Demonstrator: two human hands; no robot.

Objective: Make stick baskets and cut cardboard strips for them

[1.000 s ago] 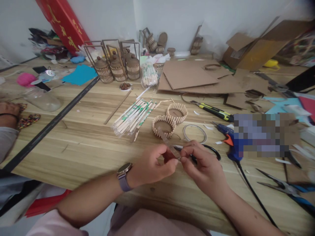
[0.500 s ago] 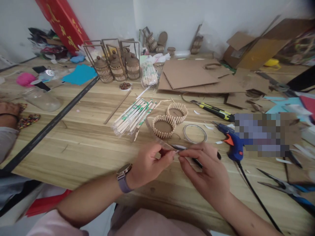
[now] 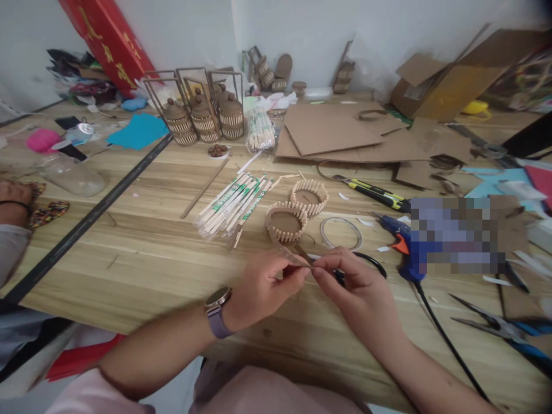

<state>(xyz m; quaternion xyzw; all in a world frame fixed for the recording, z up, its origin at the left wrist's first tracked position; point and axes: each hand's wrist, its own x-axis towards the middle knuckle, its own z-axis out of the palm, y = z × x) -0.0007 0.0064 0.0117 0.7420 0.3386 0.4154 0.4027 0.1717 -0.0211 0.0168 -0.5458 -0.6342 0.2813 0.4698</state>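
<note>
A thin brown strip [image 3: 288,255] runs between my hands at the front middle. My left hand [image 3: 265,287], with a watch on its wrist, pinches the strip between thumb and finger. Its end is pinched by my right hand [image 3: 357,290], fingertips almost touching the left ones. Just beyond lie two round pieces ringed with short wooden sticks, a nearer one [image 3: 286,223] and a farther one [image 3: 309,197]. Black-handled scissors [image 3: 371,263] lie partly hidden behind my right hand.
Bagged sticks [image 3: 235,206] lie left of centre. On the right are a blue glue gun [image 3: 411,253], a yellow-black cutter [image 3: 375,194], a tape ring [image 3: 341,234] and pliers [image 3: 495,326]. Cardboard sheets [image 3: 332,129] and lidded baskets [image 3: 200,118] stand behind. Another person's hand [image 3: 15,198] rests far left.
The strip between my hands has shifted and turned, its brown face now showing more. My right fingers have moved slightly, and more of the scissors' black handle shows.
</note>
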